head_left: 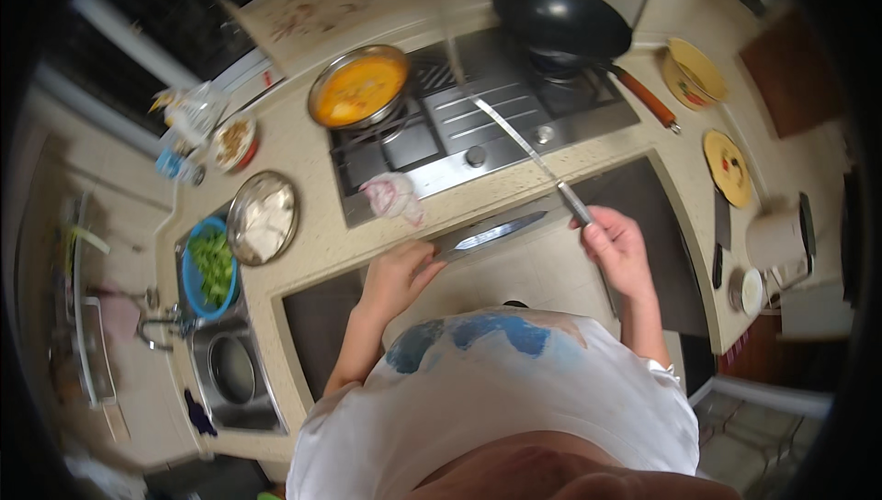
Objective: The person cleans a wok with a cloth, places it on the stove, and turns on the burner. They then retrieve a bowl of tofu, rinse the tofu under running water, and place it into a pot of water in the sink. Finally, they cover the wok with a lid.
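Note:
My right hand (pixel 617 247) is closed round the grip of a long-handled metal utensil (pixel 516 137). It slants up and left over the stove, and its far end is too blurred to name. My left hand (pixel 400 272) is by the counter's front edge, fingers curled and thumb pressed in. At its fingertips begins a narrow dark, shiny pointed shape (pixel 496 232); whether I grip it I cannot tell. On the rear left burner stands a metal pan (pixel 313 101) of orange liquid with pale pieces. A crumpled pinkish-white cloth or bag (pixel 390 197) lies at the stove's front left corner.
A black wok (pixel 560 18) with a wooden handle sits on the right burner. Left are a plate of white slices (pixel 264 215), a blue basin of greens (pixel 209 266) and the sink (pixel 266 394). Right are a yellow bowl (pixel 694 78), yellow plate (pixel 728 168) and knife (pixel 721 234).

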`<state>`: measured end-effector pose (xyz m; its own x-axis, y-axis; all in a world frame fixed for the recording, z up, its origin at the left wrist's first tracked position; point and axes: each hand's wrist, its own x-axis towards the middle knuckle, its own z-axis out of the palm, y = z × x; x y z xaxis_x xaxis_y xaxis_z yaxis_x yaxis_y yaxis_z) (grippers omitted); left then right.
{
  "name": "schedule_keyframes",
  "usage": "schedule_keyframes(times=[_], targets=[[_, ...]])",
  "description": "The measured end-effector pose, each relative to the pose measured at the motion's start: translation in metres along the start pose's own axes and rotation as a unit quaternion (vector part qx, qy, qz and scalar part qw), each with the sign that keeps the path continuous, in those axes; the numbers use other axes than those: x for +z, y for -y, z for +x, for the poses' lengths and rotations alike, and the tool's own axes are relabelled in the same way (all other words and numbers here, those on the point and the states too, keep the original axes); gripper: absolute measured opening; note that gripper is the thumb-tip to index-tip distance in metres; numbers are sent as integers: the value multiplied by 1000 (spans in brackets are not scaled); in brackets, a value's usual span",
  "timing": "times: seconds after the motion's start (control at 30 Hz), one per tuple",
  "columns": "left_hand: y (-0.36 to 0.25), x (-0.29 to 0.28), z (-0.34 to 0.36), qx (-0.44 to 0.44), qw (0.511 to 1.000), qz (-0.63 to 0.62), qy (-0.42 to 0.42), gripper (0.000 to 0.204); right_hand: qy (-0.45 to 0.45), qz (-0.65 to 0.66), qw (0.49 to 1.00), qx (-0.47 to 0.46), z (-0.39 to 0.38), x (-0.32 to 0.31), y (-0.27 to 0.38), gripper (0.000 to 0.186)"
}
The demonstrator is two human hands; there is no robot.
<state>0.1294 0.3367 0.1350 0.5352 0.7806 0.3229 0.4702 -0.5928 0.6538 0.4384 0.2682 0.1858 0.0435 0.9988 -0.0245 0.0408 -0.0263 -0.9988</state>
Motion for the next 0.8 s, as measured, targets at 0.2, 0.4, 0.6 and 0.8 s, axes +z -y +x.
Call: schedule_keyframes(times=[0.2, 0.4, 0.6, 0.8], targets=[[39, 36, -29, -110, 990, 10, 88, 15, -225, -83, 971, 18, -2, -67, 31, 24], [49, 37, -44, -106, 994, 2, 22, 14, -351, -248, 901, -66, 37, -182, 44, 28], [26, 72, -23, -169, 985, 15, -27, 12, -385, -452, 803, 40, 96, -350, 50, 41], [-21, 117, 28, -229, 970, 35, -69, 11, -257, -611, 732, 158, 170, -461, 33, 36]])
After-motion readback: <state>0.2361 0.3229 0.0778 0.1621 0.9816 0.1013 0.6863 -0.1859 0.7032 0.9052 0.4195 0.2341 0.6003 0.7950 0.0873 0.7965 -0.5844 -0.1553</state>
